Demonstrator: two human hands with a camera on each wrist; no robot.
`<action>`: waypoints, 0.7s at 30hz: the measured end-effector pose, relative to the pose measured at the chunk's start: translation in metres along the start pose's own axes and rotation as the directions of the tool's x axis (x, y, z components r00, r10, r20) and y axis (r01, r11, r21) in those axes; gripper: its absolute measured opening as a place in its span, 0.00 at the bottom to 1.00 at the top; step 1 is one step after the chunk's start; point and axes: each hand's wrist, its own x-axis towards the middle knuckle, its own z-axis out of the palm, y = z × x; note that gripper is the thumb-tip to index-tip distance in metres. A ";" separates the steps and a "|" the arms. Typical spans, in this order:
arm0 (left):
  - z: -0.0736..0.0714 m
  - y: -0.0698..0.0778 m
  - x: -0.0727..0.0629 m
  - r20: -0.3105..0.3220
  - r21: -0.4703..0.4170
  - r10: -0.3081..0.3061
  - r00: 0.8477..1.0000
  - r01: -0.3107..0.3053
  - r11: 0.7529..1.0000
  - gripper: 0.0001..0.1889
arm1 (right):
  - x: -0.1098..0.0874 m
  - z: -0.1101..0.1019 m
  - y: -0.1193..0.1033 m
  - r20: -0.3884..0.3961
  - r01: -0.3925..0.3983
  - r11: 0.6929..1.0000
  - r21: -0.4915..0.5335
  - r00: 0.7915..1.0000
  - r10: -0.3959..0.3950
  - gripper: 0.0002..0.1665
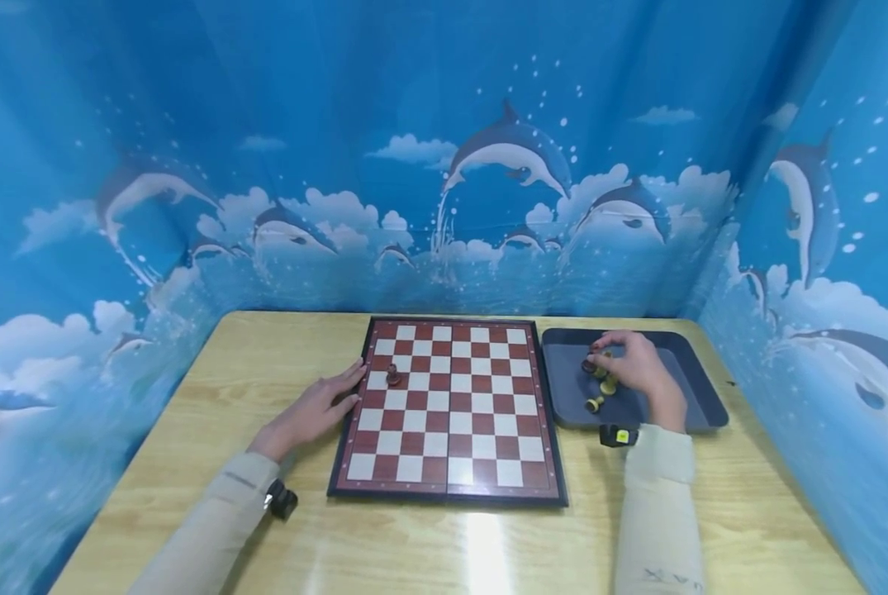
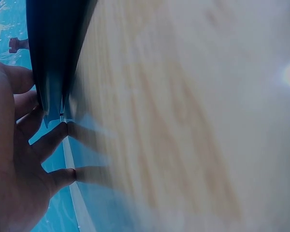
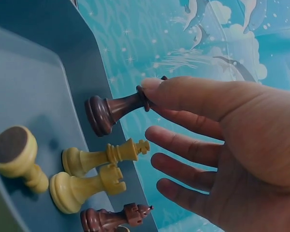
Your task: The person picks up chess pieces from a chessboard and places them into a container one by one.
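Observation:
My right hand (image 1: 638,365) is over the grey tray (image 1: 700,405), pinching a dark brown chess piece (image 3: 123,107) between thumb and forefinger, the other fingers spread. Thumb and finger cover most of that piece's top. Standing in the tray below, in the right wrist view, are a yellow king (image 3: 106,157), a yellow rook (image 3: 87,191) and a dark rook (image 3: 113,217); a yellow pawn (image 3: 21,159) lies on its side. My left hand (image 1: 311,411) rests with extended fingers against the left edge of the chessboard (image 1: 481,425). One dark rook (image 1: 393,376) stands on the board's left side.
The tray sits close beside the board's right edge on a wooden table (image 1: 265,347). A blue curtain (image 1: 414,207) with dolphins hangs behind the table and along its sides. Light glares off the table (image 1: 486,549) in front of the board.

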 end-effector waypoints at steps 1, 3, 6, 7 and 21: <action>0.000 0.000 0.000 0.000 0.001 0.000 1.000 0.000 1.000 0.30 | 0.000 0.000 0.000 0.003 -0.002 1.000 -0.005 1.000 0.003 0.18; 0.000 0.000 0.000 0.003 -0.003 -0.006 1.000 0.006 1.000 0.30 | 0.000 0.000 0.000 0.012 -0.008 1.000 -0.010 1.000 0.008 0.18; 0.000 0.001 0.001 0.000 0.003 0.000 1.000 0.000 1.000 0.30 | 0.000 0.000 0.001 0.019 -0.029 0.999 -0.013 0.999 0.030 0.18; -0.001 0.001 0.002 0.001 0.002 -0.004 1.000 0.004 1.000 0.30 | 0.001 0.000 0.001 0.022 -0.036 0.999 -0.012 0.999 0.036 0.18; 0.000 0.000 0.002 0.007 0.003 -0.009 1.000 0.009 1.000 0.30 | 0.003 0.002 0.004 0.071 -0.086 0.996 -0.033 0.994 0.088 0.16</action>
